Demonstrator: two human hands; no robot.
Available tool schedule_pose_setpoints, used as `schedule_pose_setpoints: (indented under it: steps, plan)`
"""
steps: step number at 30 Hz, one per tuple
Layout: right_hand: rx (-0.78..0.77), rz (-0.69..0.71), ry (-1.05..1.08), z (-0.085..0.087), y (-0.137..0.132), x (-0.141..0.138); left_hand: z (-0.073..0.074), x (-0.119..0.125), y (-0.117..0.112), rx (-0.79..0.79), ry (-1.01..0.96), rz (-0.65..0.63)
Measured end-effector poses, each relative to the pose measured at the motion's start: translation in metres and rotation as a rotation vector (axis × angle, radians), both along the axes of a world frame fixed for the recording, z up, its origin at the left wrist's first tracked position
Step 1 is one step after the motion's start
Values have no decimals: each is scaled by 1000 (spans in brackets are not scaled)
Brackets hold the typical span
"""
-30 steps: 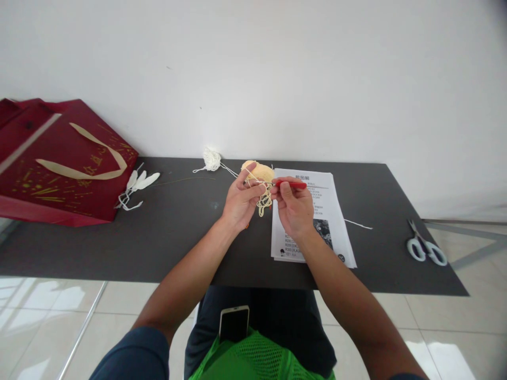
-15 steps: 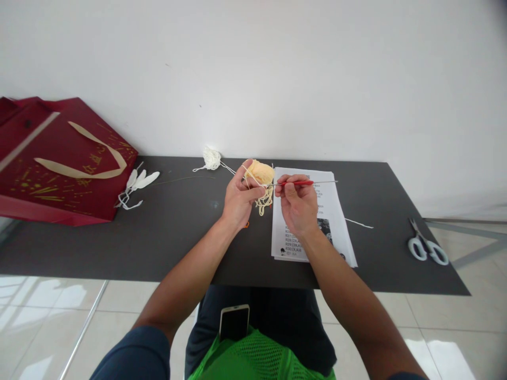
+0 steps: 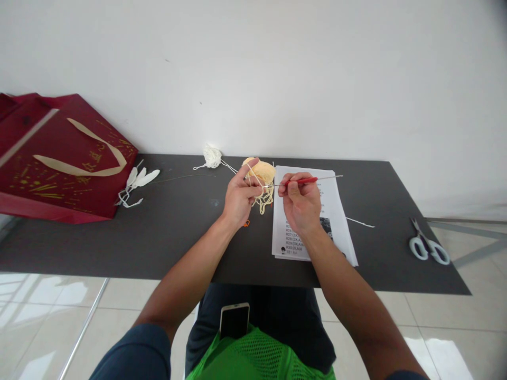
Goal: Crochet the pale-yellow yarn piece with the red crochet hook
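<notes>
A crochet hook (image 3: 309, 180) with a red handle and thin metal shaft is pinched in my right hand (image 3: 301, 205), over the printed sheets. Its hook end points left, close to the fingertips of my left hand (image 3: 238, 199). My left thumb and fingers pinch a strand of pale yarn (image 3: 254, 173), which runs up over the raised index finger. Behind that hand lies a cream-yellow ball of yarn (image 3: 264, 170), with loose loops hanging down from it. A white ball of yarn (image 3: 212, 156) sits farther left, its strand running toward my left hand. Any stitch between the fingertips is too small to make out.
Printed sheets (image 3: 295, 253) lie under my right hand. Scissors (image 3: 428, 244) rest near the table's right end. A dark red paper bag (image 3: 67, 163) and white leaf-shaped pieces (image 3: 140, 180) are at left. A small orange clip (image 3: 246, 224) lies by my left wrist.
My right hand has shifted slightly right, drawing the crochet hook away from the left fingertips and tilting its rear end up a little. My left index finger leans a bit farther right.
</notes>
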State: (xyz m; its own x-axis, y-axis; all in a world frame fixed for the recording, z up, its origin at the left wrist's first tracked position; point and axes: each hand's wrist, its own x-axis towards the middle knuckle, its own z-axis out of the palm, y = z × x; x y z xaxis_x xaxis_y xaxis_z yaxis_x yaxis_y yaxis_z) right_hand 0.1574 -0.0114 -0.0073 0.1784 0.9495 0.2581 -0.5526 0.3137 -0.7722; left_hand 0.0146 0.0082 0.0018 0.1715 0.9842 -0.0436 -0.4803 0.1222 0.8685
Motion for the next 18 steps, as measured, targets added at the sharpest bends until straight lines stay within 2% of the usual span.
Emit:
schedule_pose_setpoints:
  steps: [6, 12, 18]
  plan:
    - [-23, 11, -21, 0, -2, -2, 0, 0, 1, 19, -21, -17]
    - [-32, 30, -41, 2, -4, -2, 4, 0, 0, -27, -52, -10]
    - [-107, 94, 40, 3, -4, 2, 2, -2, 1, -33, -80, -80]
